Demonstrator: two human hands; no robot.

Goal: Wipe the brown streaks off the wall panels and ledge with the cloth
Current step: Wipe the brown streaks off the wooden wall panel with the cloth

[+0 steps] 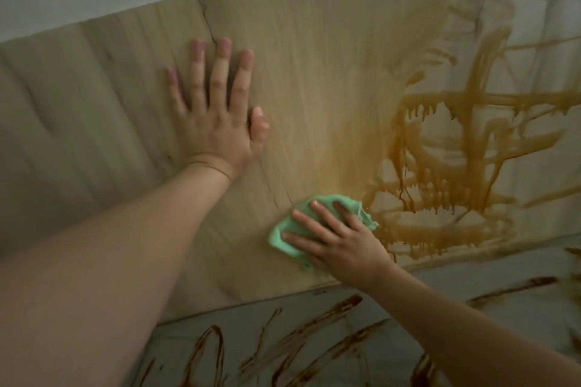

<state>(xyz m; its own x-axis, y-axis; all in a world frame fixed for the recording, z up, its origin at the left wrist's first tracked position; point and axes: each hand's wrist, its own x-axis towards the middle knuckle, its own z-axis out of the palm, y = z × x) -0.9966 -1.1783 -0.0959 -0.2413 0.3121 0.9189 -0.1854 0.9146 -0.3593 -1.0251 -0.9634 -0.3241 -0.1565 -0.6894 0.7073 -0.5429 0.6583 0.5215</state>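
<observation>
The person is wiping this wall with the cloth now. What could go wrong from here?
1. The small green cloth under the right hand may saturate and smear the thick brown streaks; a faint haze already tints the wall panel beside them.
2. The streaks show drips, so more may run onto the ledge.
3. The right forearm passes over the ledge streaks and could pick them up.

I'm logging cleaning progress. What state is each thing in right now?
left hand: fingers spread, flat on the wood panel.
right hand: fingers straight, pressing the cloth against the panel.
cloth: green, bunched under the right hand.
wood panel: clean-looking at left, brown streaks dripping at right.
ledge: smeared with dark streaks, not yet wiped.
</observation>
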